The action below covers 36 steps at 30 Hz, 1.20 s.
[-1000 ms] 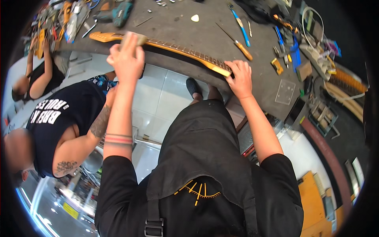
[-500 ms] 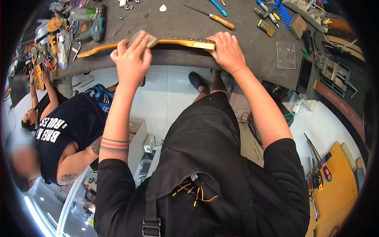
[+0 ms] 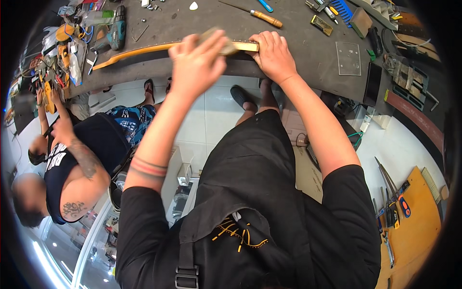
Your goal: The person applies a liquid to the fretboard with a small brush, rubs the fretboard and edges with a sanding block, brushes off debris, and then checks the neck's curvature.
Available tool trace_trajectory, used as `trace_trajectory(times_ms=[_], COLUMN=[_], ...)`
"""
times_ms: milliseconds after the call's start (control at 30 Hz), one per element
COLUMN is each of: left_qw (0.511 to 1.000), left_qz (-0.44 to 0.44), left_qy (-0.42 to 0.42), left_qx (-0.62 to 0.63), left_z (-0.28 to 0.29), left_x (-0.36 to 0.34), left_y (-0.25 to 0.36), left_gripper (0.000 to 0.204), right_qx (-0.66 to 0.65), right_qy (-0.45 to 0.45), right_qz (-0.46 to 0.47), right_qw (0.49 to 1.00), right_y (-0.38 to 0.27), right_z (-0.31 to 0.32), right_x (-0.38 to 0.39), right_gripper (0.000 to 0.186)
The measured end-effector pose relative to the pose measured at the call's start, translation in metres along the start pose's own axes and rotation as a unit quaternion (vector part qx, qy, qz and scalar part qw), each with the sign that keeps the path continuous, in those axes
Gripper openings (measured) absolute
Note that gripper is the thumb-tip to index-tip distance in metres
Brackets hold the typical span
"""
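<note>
Honey-coloured wood of a guitar neck [image 3: 144, 51] is seen along the near edge of the worktop [image 3: 308, 58], its fretted face mostly hidden by the edge-on view. A tan block [image 3: 230, 47], smeared by blur, is held under the fingers of the left hand [image 3: 198, 62] in a narrow grip; the block's material cannot be told. The neck's squared end is held in the grip of the right hand [image 3: 275, 58], the fingertips hidden beyond it. A blue implement [image 3: 266, 5] is cut off by the upper edge
</note>
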<state>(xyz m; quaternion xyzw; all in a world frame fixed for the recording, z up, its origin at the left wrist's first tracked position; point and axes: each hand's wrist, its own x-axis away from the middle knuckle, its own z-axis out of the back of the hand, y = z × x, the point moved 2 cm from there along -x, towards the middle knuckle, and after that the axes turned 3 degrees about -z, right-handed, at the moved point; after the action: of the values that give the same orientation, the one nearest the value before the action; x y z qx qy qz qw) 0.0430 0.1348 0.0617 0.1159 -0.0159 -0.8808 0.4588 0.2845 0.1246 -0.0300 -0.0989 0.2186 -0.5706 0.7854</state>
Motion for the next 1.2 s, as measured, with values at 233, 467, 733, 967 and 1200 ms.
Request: trace_trajectory(times_ms=[233,467,733,967,1200], left_qw=[1.000,0.999,0.978,0.997,0.997], left_qz=[-0.015,-0.014,0.145,0.047,0.063], left_qy=[0.015,0.042,0.046,0.063,0.039], left_qx=[0.012,0.002,-0.142,0.021,-0.022], left_z=[-0.014,-0.030,0.004,-0.041,-0.020], left_x=[-0.021,-0.028,0.057,-0.003,0.027], left_y=[0.034,0.074,-0.090,0.072,0.018], left_gripper=[0.043,0.047,0.048,0.053,0.053], right_qx=[0.015,0.052,0.059,0.041,0.019], right_qy=[0.053,0.069,0.048,0.026,0.043], right_qz=[-0.069,-0.047,-0.059,-0.066,-0.064], right_qw=[0.996,0.995,0.995,0.997,0.997], right_y=[-0.008,-0.010,-0.011,-0.009,-0.010], right_z=[-0.014,-0.017,-0.014,-0.014,-0.010], right_x=[0.013,0.011,0.010,0.010,0.011], right_gripper=[0.038,0.043,0.046,0.040,0.041])
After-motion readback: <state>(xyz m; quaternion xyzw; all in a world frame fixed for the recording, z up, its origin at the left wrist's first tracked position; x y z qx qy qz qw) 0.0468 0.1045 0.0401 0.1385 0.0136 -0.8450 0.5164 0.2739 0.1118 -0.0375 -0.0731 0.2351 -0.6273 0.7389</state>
